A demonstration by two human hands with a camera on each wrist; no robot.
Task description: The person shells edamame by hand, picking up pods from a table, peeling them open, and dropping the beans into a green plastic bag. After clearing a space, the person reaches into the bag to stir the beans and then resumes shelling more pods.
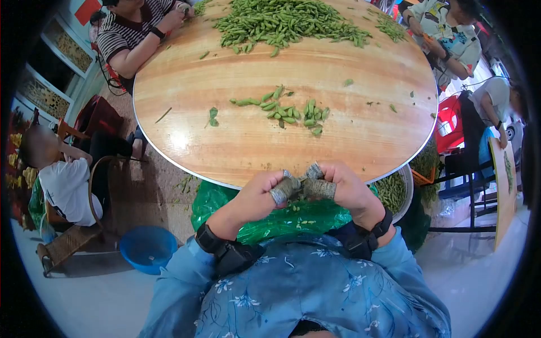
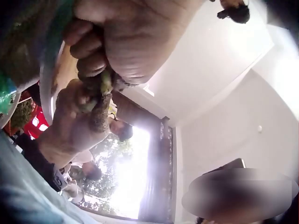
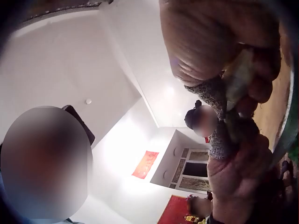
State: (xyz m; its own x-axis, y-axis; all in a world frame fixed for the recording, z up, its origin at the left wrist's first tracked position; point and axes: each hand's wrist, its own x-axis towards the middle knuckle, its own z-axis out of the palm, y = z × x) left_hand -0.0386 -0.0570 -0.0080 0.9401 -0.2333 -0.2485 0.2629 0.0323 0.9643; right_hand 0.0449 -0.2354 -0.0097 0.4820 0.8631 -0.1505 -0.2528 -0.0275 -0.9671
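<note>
Both hands meet just over the near edge of the round wooden table (image 1: 197,141), thumbs and fingers wrapped in grey bands. My left hand (image 1: 256,197) and right hand (image 1: 352,191) pinch a green soybean pod (image 2: 106,83) between their fingertips, which hide most of it. In the right wrist view, something pale green (image 3: 240,77) shows within the right hand's curled fingers. Ahead of the hands lies a small group of soybean pods (image 1: 288,112). Under them, a green plastic bag (image 1: 265,228) spreads over the lap, with a few pale green bits on it.
A large heap of pods (image 1: 282,25) covers the table's far side. Right of the lap stands a basket (image 1: 407,194) of green pods. A blue basin (image 1: 147,248) sits on the floor at left. Other people sit around, one at the table's far left (image 1: 135,34).
</note>
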